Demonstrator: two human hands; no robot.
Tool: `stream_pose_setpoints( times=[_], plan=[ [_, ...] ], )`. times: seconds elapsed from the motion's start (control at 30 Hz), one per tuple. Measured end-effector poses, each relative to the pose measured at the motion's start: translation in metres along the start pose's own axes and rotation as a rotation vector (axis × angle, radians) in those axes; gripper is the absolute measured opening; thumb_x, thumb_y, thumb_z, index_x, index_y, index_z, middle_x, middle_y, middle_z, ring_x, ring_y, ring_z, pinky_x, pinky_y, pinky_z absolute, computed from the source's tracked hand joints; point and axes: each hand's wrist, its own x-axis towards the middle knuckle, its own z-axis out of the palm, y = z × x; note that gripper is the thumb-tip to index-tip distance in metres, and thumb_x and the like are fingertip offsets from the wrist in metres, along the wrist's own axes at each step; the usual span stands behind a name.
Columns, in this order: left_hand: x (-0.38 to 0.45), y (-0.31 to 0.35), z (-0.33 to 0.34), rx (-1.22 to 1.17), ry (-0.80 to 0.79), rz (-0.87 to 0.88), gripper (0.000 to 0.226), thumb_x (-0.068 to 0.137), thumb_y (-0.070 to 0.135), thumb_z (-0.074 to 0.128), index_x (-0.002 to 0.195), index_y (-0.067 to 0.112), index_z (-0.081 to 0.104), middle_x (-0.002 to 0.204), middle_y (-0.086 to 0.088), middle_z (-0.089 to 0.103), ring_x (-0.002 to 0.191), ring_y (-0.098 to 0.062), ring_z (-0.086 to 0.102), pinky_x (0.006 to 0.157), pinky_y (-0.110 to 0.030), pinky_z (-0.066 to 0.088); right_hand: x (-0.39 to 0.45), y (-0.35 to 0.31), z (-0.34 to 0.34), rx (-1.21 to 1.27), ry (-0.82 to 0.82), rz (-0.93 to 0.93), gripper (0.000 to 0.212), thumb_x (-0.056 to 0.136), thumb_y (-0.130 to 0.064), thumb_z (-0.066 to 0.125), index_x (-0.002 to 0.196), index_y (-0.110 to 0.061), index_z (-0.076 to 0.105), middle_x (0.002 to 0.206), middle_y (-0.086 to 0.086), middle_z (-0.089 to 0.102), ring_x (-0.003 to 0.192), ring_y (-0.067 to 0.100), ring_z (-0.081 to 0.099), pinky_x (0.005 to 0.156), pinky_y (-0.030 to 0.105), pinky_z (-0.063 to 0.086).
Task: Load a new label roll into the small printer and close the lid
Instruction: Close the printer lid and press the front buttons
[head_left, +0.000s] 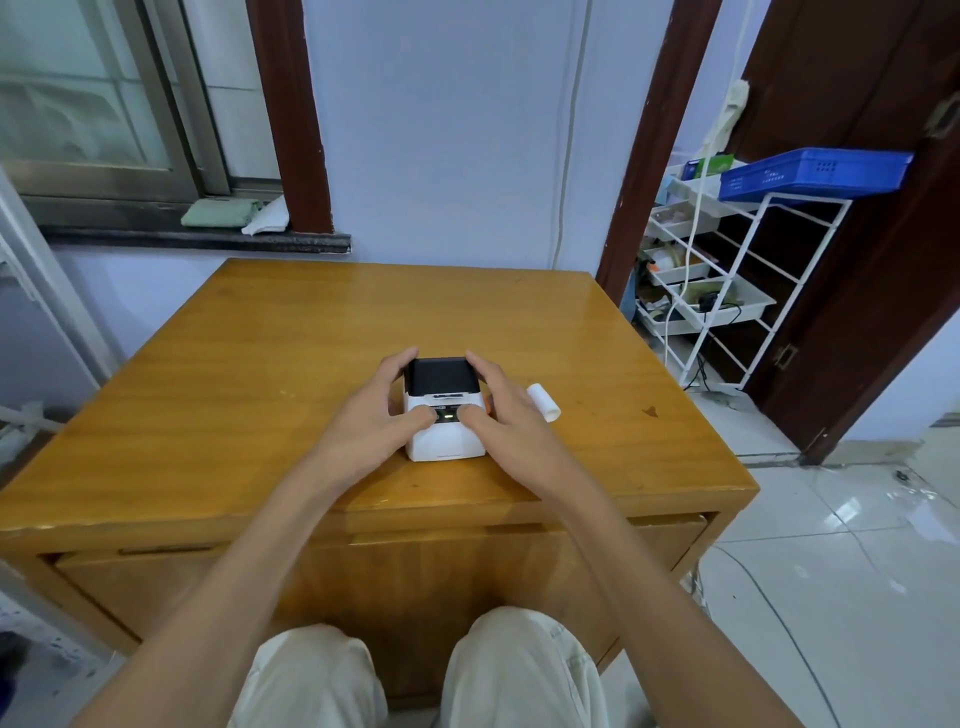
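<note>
Left hand (382, 415) and right hand (501, 413), bare, cupped the small printer (444, 410) from both sides, thumbs pressed on its white front; boxy smooth plastic body, glossy black lid (441, 375) down. White cylindrical label roll (544, 401) lay just right of the right hand. All stood on a varnished, grained wooden table (260, 364).
</note>
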Motion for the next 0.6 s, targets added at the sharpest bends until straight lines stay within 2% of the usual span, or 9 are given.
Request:
stream_pose_setpoints(
  times=[0.1, 0.2, 0.37, 0.6],
  plan=[
    [-0.0005, 0.0023, 0.0002, 0.024, 0.01, -0.023, 0.081, 0.091, 0.029, 0.067, 0.162, 0.038, 0.028, 0.151, 0.018, 0.046, 0.11, -0.015, 0.066, 0.1, -0.038, 0.053, -0.002, 0.0004, 0.0017, -0.003, 0.032, -0.002, 0.064, 0.1, -0.038, 0.052, 0.16, -0.043, 0.029, 0.149, -0.009, 0.048, 0.137, 0.015, 0.046, 0.117, 0.043, 0.04],
    [-0.0014, 0.0056, -0.0001, 0.045, 0.027, -0.047, 0.091, 0.082, 0.037, 0.066, 0.164, 0.033, 0.025, 0.162, 0.012, 0.042, 0.122, -0.022, 0.062, 0.104, -0.039, 0.05, -0.0033, -0.0007, 0.0015, -0.003, 0.048, -0.005, 0.064, 0.1, -0.038, 0.054, 0.16, -0.04, 0.031, 0.148, -0.011, 0.05, 0.132, 0.013, 0.049, 0.115, 0.041, 0.042],
    [-0.005, 0.0085, -0.0023, 0.003, 0.02, -0.065, 0.084, 0.091, 0.027, 0.069, 0.164, 0.031, 0.028, 0.16, 0.009, 0.045, 0.111, -0.003, 0.061, 0.099, -0.032, 0.047, -0.006, -0.0016, 0.0013, -0.019, 0.068, -0.016, 0.065, 0.099, -0.04, 0.055, 0.159, -0.04, 0.034, 0.145, -0.015, 0.055, 0.127, 0.011, 0.051, 0.112, 0.041, 0.045],
    [-0.0058, 0.0083, -0.003, -0.012, 0.012, -0.073, 0.095, 0.075, 0.041, 0.064, 0.163, 0.033, 0.03, 0.157, 0.009, 0.049, 0.118, -0.014, 0.064, 0.109, -0.041, 0.05, -0.0051, 0.0013, 0.0022, 0.022, 0.083, -0.01, 0.065, 0.093, -0.045, 0.057, 0.155, -0.046, 0.038, 0.134, -0.015, 0.061, 0.117, 0.005, 0.057, 0.107, 0.04, 0.049]
  ],
)
